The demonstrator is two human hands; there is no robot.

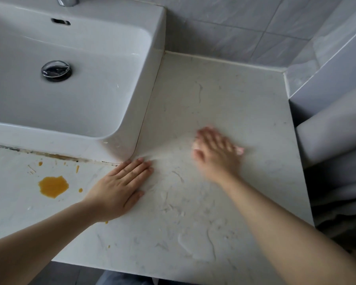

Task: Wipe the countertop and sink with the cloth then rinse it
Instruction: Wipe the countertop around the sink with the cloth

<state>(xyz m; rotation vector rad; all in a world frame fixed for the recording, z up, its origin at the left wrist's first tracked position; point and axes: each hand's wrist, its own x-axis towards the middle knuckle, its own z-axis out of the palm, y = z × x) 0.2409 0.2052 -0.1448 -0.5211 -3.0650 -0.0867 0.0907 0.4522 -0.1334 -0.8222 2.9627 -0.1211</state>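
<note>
Both forearms reach in from the lower edge onto the pale marbled table (245,112). On my feed the left hand (119,186) lies palm down, fingers straight and pressed together, tips just beside the front right corner of the white sink (103,95). The right hand (216,153), blurred, rests further right on the table with fingers spread; I cannot tell whether the cloth is beneath it. An orange spill (53,186) with small splashes sits left of the left hand, in front of the sink. A chrome drain plug (56,70) is in the basin.
</note>
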